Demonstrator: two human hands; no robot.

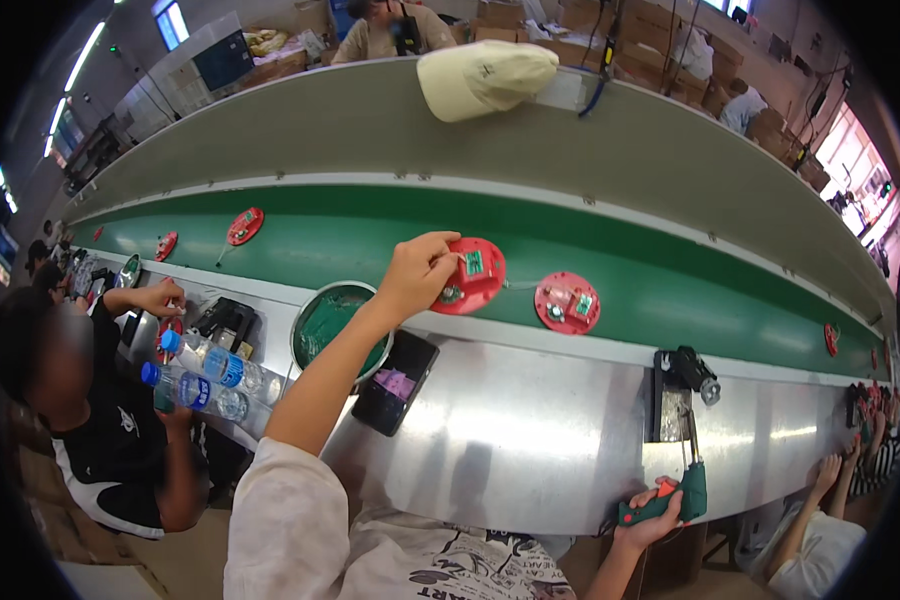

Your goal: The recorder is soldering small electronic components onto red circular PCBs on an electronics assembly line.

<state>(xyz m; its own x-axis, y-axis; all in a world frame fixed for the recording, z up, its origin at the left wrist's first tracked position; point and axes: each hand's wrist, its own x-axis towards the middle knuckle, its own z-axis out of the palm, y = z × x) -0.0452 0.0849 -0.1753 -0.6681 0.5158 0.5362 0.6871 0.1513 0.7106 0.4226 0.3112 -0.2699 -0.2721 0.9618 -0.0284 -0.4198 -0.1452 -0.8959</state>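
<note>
My left hand (422, 272) reaches over the green conveyor belt and pinches the edge of a round red plastic disc (483, 284). That disc carries a small green circuit board. Close by on its right, a second red disc with a circuit board (567, 304) lies on the belt, and a thin pale wire shows between the two. In my right hand (657, 512) is a green soldering gun (692, 492) with an orange trigger, its long tip pointing up toward a black soldering stand (669, 408) on the metal bench.
Left of my forearm stand a round metal bowl (299, 340) of green pieces, a black tray (375, 410) with pink bits and two plastic bottles (208, 392). A co-worker (120, 420) sits at left, another at right. A pale cap (485, 80) rests on the partition (370, 130).
</note>
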